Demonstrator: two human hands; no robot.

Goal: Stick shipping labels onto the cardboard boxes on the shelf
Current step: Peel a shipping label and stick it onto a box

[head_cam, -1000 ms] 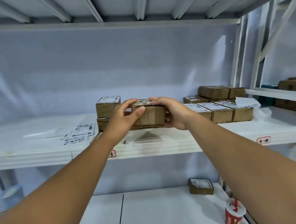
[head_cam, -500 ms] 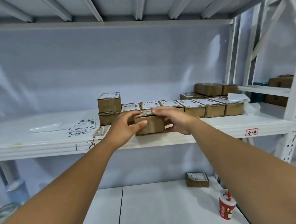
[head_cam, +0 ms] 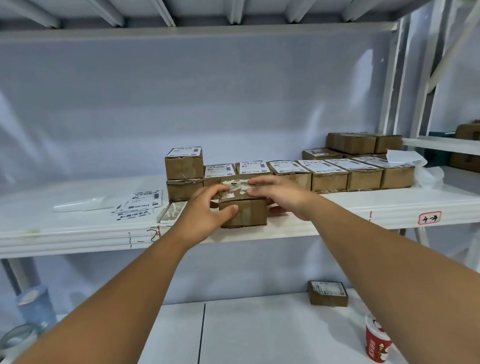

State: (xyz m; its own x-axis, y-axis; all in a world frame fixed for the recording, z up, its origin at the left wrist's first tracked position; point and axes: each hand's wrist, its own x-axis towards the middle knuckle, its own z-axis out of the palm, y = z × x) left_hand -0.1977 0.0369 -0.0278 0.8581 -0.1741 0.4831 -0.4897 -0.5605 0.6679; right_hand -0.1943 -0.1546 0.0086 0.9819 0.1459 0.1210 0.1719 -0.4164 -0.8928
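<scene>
At the front edge of the white metal shelf (head_cam: pixel 347 211), a small brown cardboard box (head_cam: pixel 243 212) with old tape across its top sits between both bare hands, just in front of the row of labelled brown boxes (head_cam: pixel 331 173) that runs off to the right. The left hand (head_cam: pixel 204 209) clasps the box's near-left corner, thumb pressed to the front face and fingers curled over the top, so it has a real hold on the carton. The right hand (head_cam: pixel 278 192) lies with its fingers spread flat over the top right of the box and its thumb tucked low beside the right wall; it appears to steady more than grip. No fresh label shows on this box's top, so the labelling step seems not yet done for it. What the coming move likely turns on is where the loose white barcode labels (head_cam: pixel 139 205) lie: flat on the shelf to the left of the box, well apart from it, and nearer the left hand than the right. The box's long axis runs left to right along the shelf edge, so a label would probably go on lengthwise. A two-high stack of boxes (head_cam: pixel 184 176) stands between the labels and the row.
</scene>
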